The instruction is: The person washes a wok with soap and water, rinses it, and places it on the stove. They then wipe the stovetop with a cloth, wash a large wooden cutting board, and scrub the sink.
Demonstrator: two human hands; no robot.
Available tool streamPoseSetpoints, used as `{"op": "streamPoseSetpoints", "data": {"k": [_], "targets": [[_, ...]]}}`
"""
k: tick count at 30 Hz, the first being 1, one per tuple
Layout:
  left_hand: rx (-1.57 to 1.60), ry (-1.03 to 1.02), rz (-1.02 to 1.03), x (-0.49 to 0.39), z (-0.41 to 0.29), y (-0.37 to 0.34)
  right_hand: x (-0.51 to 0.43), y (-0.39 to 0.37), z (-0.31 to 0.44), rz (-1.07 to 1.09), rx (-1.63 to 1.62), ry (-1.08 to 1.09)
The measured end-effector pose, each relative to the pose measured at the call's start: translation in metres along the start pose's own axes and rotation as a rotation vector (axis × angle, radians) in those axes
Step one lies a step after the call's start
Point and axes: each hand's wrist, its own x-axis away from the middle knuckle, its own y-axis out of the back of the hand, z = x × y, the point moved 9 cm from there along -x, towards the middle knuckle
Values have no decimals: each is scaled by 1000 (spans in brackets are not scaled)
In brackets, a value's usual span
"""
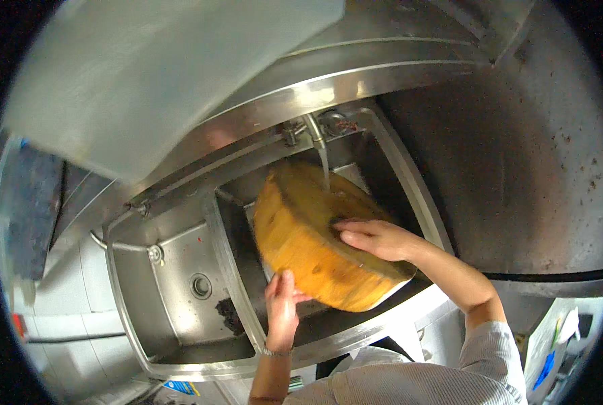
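Observation:
A thick, round wooden chopping block [306,248] is tilted in the right basin of a stainless steel sink, its yellow-brown side towards me. Water runs from the metal faucet [313,130] onto its darker flat face. My left hand [282,304], with a metal band at the wrist, holds the block's lower left side, thumb and fingers against it; part of the fingers is hidden. My right hand [370,238] lies on the wet flat face, fingers together; whether it holds anything small under the palm cannot be seen.
The left basin [180,314] has a drain [200,286] and a dark patch of residue [229,316] near the divider. A small round dish [335,123] stands behind the faucet. A large metal surface [514,177] lies to the right, and a pale panel [144,76] overhangs the upper left.

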Motion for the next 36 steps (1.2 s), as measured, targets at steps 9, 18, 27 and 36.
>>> {"op": "streamPoseSetpoints", "data": {"k": [9,18,27,36], "targets": [[-198,-109,273,-23,-47,-111,68,67,56,-623,492,-59],[-444,-539,295,-34,-63,-190,79,96,25,-736,734,-215],[-324,-620,171,5,-49,-178,86,99,21,-748,546,-78],[-140,-582,327,-18,-42,-173,84,115,5,-865,310,-164]]}}
